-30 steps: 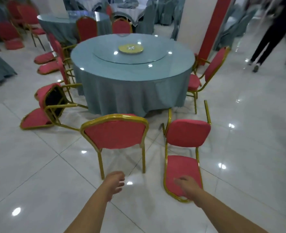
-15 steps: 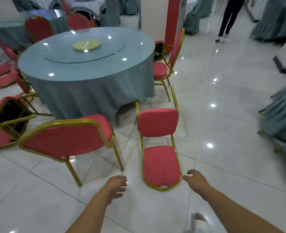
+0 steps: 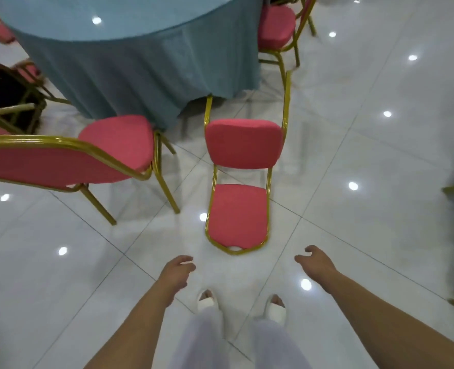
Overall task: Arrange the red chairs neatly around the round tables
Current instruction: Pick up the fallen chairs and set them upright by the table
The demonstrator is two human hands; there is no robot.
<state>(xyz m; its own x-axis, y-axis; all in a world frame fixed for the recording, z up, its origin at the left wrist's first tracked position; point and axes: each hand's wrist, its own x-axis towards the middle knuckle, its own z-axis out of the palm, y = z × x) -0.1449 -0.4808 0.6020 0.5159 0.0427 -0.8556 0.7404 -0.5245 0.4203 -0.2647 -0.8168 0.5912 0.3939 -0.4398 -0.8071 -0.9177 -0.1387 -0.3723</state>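
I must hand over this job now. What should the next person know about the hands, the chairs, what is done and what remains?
Left hand: open, empty. Right hand: open, empty.
The fallen chair lies on its back just ahead of both hands, legs toward the round table. A second fallen chair lies at the table's left.
Done: the near upright chair and the far upright chair stand by the table.
Left: raise both fallen chairs and set them at the table.

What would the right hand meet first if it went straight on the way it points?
Likely the fallen chair, its backrest rim nearest the right hand; nothing lies between, though depth is unclear.
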